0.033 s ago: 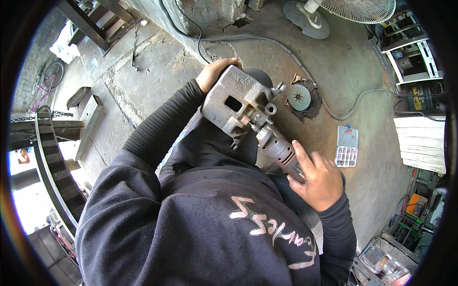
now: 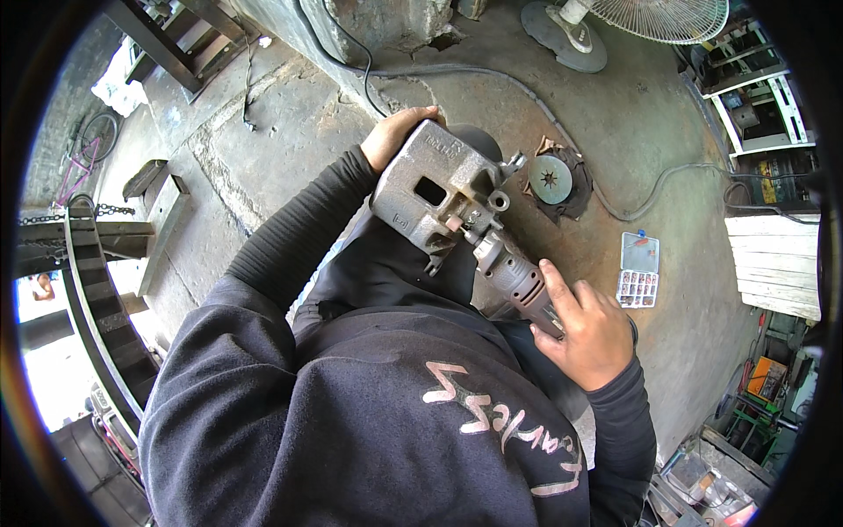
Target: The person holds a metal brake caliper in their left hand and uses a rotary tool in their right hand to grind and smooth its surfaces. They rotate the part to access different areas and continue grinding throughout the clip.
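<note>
A grey metal brake caliper [image 2: 417,189] with a square window through it lies over my lap. My left hand [image 2: 401,133] is wrapped round its far upper edge, and the underside fingers are hidden. My right hand [image 2: 587,329] grips a dark rotary tool [image 2: 518,281] by its body, with the index finger stretched along it. The tool's nose points up and left into the caliper's near right side. A small pinkish grinding bit [image 2: 454,223] shows at its tip, at or against the metal; contact is too fine to tell.
To the right on the concrete floor lie a round metal disc [image 2: 551,180] on dark cloth and an open compartment box [image 2: 638,270] of small parts. A grey hose [image 2: 632,213] snakes across the floor. A fan [image 2: 659,18] stands at the far right, a shelf [image 2: 760,110] beyond.
</note>
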